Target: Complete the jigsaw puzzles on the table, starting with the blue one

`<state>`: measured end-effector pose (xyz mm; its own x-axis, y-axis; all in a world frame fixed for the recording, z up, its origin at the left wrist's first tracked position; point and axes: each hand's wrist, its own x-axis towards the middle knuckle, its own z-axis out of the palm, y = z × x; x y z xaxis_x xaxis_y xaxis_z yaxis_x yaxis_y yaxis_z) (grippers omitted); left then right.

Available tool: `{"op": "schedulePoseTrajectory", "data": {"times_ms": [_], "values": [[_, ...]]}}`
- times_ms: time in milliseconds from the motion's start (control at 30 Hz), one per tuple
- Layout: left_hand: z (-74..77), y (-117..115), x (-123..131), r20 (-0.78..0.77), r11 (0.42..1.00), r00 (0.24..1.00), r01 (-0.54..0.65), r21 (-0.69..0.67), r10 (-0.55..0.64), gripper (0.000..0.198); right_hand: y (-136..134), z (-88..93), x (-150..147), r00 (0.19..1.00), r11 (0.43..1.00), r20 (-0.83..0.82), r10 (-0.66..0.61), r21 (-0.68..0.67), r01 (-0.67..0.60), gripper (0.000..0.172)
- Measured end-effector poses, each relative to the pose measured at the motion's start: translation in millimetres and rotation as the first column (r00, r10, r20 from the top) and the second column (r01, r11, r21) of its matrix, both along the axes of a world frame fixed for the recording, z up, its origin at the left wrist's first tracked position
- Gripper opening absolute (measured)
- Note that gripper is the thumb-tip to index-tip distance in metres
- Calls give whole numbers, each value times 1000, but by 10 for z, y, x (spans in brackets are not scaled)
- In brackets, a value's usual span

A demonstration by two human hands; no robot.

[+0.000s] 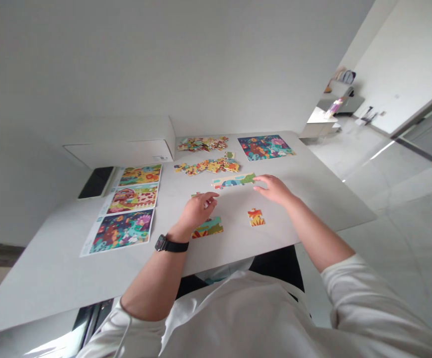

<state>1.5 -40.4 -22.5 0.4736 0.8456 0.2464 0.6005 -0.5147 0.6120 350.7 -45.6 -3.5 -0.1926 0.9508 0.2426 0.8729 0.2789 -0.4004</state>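
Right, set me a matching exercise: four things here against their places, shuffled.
Things
1. Beige, blue and green strip of joined puzzle pieces
2. Small orange-and-yellow jigsaw part
3. Black-strapped wristwatch
4. Flat, black-topped rectangular object

Places
A. On the left wrist
B. Beside the white rectangular box
C. At the fingertips of the bare right hand
D. Between that hand and the pale table's near edge

Pairs: 1-C, 2-D, 3-A, 4-B

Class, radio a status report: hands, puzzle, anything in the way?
Right hand open at right end of puzzle strip. Left hand partly hiding nearer section, grip unclear. Loose piece apart, right of that section.
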Motion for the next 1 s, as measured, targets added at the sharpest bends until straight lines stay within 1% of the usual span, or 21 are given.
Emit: {"op": "schedulePoseTrajectory", "data": {"times_ms": [100, 200, 300, 400, 533, 600, 667, 767, 867, 933, 1000], "values": [[-14, 27, -4, 23, 999, 999, -23, -33, 24, 32, 430, 8, -80, 995, 995, 45, -94, -27, 96, 33], [-48, 56, -1, 50, 998, 998, -35, -49, 37, 33, 794, -21, -207, 985, 985, 67, -160, -59, 164, 35], [-70, 63, 5, 70, 998, 997, -26, -53, 30, 34, 1065, -86, -352, 978, 976, 78, -195, -86, 201, 36], [-62, 51, 11, 93, 998, 995, -22, -55, 27, 33, 1237, -176, -469, 974, 970, 101, -203, -113, 214, 36], [-57, 50, 24, 117, 998, 992, -30, -61, 37, 32, 1330, -269, -531, 964, 966, 145, -225, -93, 239, 39], [-70, 60, 34, 127, 998, 991, -29, -64, 37, 31, 1343, -284, -533, 957, 964, 155, -244, -71, 258, 40], [-83, 68, 43, 131, 997, 991, -30, -70, 39, 31, 1348, -277, -533, 957, 962, 154, -245, -83, 259, 40], [-84, 67, 43, 135, 996, 990, -38, -80, 48, 32, 1349, -232, -541, 964, 963, 156, -217, -127, 237, 39], [-72, 62, 21, 143, 995, 988, -46, -89, 59, 32, 1316, -154, -541, 963, 962, 164, -212, -138, 235, 38], [-71, 66, 3, 163, 992, 984, -53, -115, 71, 31, 1239, -93, -538, 963, 963, 151, -222, -119, 240, 36], [-79, 78, -3, 214, 987, 972, -63, -148, 94, 29, 1091, -37, -552, 972, 972, 98, -214, -77, 221, 35]]}}
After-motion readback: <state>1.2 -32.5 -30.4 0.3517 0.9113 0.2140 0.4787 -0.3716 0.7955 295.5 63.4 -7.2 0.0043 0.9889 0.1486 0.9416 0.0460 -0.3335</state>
